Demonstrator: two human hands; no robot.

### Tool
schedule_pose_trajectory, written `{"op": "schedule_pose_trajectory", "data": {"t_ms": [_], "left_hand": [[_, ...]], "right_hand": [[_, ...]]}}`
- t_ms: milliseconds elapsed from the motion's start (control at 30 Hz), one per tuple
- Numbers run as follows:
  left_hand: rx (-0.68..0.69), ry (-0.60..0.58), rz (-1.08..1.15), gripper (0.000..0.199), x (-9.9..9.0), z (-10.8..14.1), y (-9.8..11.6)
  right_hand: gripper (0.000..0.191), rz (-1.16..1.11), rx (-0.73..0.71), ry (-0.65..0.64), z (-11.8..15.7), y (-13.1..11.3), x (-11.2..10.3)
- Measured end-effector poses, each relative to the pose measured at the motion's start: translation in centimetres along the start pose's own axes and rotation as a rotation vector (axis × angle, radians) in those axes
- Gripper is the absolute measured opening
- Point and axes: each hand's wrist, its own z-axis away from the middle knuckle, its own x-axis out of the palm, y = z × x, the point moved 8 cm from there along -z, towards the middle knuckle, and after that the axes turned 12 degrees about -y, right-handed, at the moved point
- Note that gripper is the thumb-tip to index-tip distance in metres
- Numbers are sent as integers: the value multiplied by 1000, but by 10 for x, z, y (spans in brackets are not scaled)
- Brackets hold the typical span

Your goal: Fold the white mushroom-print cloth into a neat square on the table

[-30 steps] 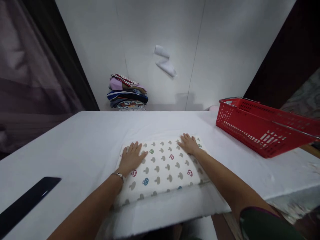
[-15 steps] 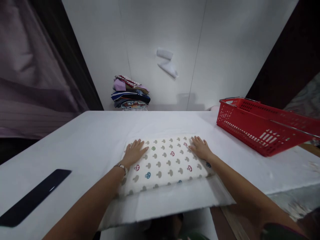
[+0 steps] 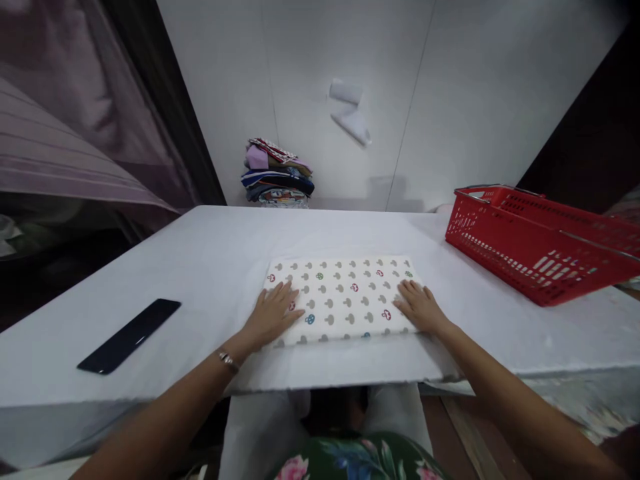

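A folded white cloth (image 3: 340, 297) printed with grey, red, blue and green mushrooms lies flat near the front edge of the white table. My left hand (image 3: 274, 312) rests palm down on its left side, fingers stretched out. On the opposite side, my right hand (image 3: 419, 305) lies flat over the cloth's right edge, fingers also extended. Neither hand grips the cloth. The parts of it under my palms are hidden.
A red plastic basket (image 3: 530, 250) with metal handles stands on the table's right. At the left lies a dark phone-like slab (image 3: 130, 337). Several folded fabrics (image 3: 279, 175) are stacked at the back by the white wall, where crumpled white pieces (image 3: 350, 110) show.
Both hands have slid toward the near side of the cloth, still spread flat on it. The cloth's near part looks flatter. The view has tilted and shifted, showing my lap.
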Motion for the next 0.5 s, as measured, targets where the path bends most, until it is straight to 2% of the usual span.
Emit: {"op": "schedule_pose_trajectory", "data": {"t_ms": [100,167,233,333,433,500], "left_hand": [[-16,29,51,55,9,17,-4],[-52,87,120,53,6,22,-10],[-120,181,196,52,-1,32,-19],[-264,281,278,50,-6,58,-36],[-415,243,354,56,0,85,-47],[-487,172,421,61,7,95,-49]], "right_hand": [[55,-7,-35,21,9,-4,4],[53,-48,-35,48,9,2,1],[52,-121,6,105,12,18,-6],[54,-312,201,152,26,60,-7],[57,-496,383,72,42,93,7],[59,-578,428,-12,47,101,14]]}}
